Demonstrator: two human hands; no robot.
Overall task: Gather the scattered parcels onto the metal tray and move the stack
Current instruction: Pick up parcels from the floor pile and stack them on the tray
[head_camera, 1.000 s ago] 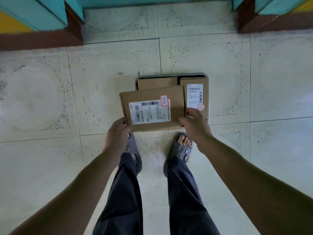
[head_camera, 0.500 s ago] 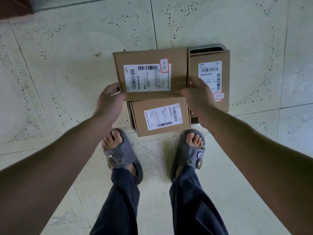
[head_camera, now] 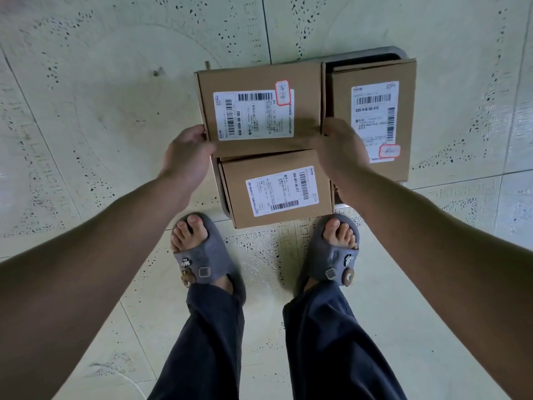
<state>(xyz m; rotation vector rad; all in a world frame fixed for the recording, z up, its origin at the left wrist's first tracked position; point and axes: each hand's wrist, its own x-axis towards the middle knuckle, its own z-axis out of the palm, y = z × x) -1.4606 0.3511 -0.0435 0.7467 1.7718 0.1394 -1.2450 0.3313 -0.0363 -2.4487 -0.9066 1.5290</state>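
Observation:
A grey metal tray [head_camera: 372,52] lies on the floor tiles just beyond my feet, mostly hidden under brown cardboard parcels. The far left parcel [head_camera: 253,82], with a white label and a red sticker, is gripped at its near corners by my left hand [head_camera: 187,151] and my right hand [head_camera: 340,148]. A tall parcel [head_camera: 403,134] lies at the right. A smaller parcel [head_camera: 277,171] sits at the near edge, between my hands. I cannot tell whether the gripped parcel rests on the tray or hangs just above it.
My two feet in grey slippers [head_camera: 202,255] [head_camera: 337,252] stand right at the tray's near edge. Pale speckled floor tiles [head_camera: 101,96] stretch all around the tray.
The parcel in my hands has gone forward and down, from above the near parcel to the tray's far left. My head has tipped down, so the doorway has left the view.

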